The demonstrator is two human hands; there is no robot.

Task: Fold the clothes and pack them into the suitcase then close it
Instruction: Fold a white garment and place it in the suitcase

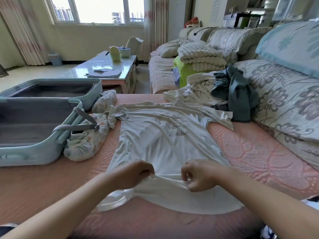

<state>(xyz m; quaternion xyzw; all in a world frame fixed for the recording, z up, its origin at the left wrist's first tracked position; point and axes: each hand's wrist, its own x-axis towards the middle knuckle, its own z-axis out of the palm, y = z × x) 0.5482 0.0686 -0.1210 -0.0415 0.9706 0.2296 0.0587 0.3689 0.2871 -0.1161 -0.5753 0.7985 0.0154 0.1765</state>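
The left hand [136,173] and right hand [200,175] are each pinching, grip clamped, the near hem of the white T-shirt [160,138], which is lying flat on the pink cushion [250,152]. The open suitcase [25,156] is sitting at 9 o'clock.

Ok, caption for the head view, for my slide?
Left hand and right hand pinch the hem of a white printed T-shirt spread on a pink cover beside an open suitcase.

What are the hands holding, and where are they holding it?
The left hand and right hand pinch the white printed T-shirt at a raised fold near its bottom hem.
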